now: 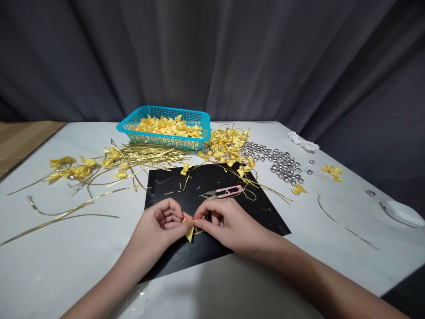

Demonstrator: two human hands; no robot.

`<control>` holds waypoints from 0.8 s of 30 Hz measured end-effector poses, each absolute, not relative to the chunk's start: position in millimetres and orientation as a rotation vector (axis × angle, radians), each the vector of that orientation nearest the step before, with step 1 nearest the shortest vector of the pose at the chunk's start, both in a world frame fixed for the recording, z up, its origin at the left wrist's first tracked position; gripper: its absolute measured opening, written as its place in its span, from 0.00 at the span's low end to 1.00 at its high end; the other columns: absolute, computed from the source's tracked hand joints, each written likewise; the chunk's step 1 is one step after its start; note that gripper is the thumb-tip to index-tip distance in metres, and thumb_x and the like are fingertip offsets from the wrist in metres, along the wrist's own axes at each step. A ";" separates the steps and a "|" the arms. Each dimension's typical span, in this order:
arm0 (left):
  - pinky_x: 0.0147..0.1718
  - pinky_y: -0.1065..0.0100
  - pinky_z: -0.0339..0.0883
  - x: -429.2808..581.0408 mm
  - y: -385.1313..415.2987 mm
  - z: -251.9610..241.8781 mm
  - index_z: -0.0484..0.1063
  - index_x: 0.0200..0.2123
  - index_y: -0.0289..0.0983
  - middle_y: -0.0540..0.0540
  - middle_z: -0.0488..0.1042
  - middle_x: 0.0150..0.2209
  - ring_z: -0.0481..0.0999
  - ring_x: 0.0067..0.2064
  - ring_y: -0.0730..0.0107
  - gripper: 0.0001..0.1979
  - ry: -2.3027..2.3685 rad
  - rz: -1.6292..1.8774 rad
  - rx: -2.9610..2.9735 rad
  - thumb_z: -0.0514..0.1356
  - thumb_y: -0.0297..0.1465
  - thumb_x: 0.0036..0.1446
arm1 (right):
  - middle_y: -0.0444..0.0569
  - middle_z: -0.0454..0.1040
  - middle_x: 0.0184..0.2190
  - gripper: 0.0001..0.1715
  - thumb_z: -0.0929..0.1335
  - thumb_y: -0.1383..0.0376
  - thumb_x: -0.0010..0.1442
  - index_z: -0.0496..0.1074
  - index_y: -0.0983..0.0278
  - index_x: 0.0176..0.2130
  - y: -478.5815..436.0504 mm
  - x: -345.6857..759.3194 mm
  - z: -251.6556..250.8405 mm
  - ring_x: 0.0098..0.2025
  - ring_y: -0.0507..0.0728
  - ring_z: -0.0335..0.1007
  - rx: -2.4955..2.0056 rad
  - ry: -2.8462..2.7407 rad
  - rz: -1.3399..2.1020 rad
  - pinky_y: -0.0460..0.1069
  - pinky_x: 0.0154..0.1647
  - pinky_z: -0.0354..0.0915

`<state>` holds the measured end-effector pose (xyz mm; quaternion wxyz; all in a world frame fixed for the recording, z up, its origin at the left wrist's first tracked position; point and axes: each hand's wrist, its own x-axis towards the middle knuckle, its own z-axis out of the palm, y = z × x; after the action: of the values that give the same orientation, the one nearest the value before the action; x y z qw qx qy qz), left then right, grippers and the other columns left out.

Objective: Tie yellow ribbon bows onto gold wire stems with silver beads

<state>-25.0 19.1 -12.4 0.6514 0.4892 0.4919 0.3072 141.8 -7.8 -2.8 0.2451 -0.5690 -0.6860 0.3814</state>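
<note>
Over the black mat (166, 261), both hands meet at a small yellow ribbon bow (190, 233). My left hand (164, 223) is closed, thumb and forefinger pinching the bow from the left. From the right, my right hand (227, 221) pinches at the same bow, its other fingers curled in. A thin gold cord shows just under the right fingertips; how it joins the bow is hidden. Just beyond the hands lie pink-handled thread snips (229, 191). A loose yellow bow (186, 169) sits at the mat's far edge.
A turquoise basket (159, 141) of yellow bows stands at the back. Gold cords (152, 155) lie in front of it, more bows (226, 144) beside it. Silver beads (282, 164) spread to the right, near a crumpled white tissue (303, 141) and a white dish (401, 213).
</note>
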 end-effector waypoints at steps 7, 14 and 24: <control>0.23 0.74 0.57 -27.6 19.2 -8.2 0.68 0.27 0.36 0.54 0.65 0.21 0.62 0.24 0.74 0.13 1.107 0.578 1.395 0.60 0.41 0.48 | 0.36 0.56 0.15 0.03 0.69 0.71 0.54 0.74 0.69 0.29 -7.8 141.8 -1.3 0.18 0.45 0.47 -1.599 -1.693 1.222 0.42 0.17 0.44; 0.24 0.71 0.51 -32.8 18.8 -16.0 0.65 0.24 0.37 0.53 0.60 0.22 0.58 0.25 0.72 0.17 1.059 0.363 1.655 0.53 0.44 0.55 | 0.35 0.54 0.15 0.04 0.69 0.73 0.53 0.72 0.69 0.27 -7.2 139.8 3.7 0.18 0.44 0.44 -1.602 -1.593 1.311 0.43 0.17 0.42; 0.21 0.71 0.49 -30.7 16.6 -19.0 0.63 0.21 0.37 0.54 0.58 0.19 0.57 0.23 0.72 0.17 1.065 0.387 1.853 0.53 0.42 0.55 | 0.36 0.57 0.15 0.04 0.69 0.74 0.52 0.72 0.69 0.26 -9.9 137.9 0.5 0.18 0.44 0.47 -1.565 -1.621 1.229 0.42 0.17 0.44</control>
<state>-30.7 16.6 -19.0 0.4659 0.7549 0.4338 0.1578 137.9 -9.9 0.5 0.2834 -0.5847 -0.6057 0.4593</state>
